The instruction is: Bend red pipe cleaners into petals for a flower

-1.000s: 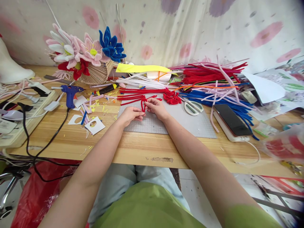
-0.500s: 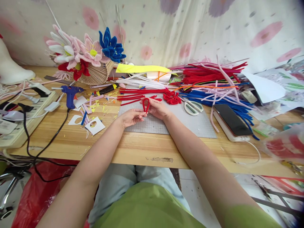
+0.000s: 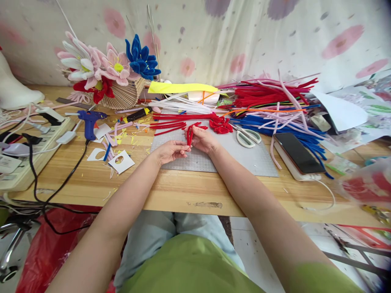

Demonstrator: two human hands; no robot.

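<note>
On the long wooden worktable (image 3: pixel 171 191), over a grey gridded cutting mat (image 3: pixel 244 156), the left hand (image 3: pixel 169 151) and right hand (image 3: pixel 203 139) pinch 1 folded red pipe cleaner (image 3: pixel 190 135), its long axis upright, loop pointing away.

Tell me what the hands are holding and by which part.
Both hands hold one bent red pipe cleaner over the grey mat: the left hand pinches its lower end, the right hand grips its side near the top.
</note>
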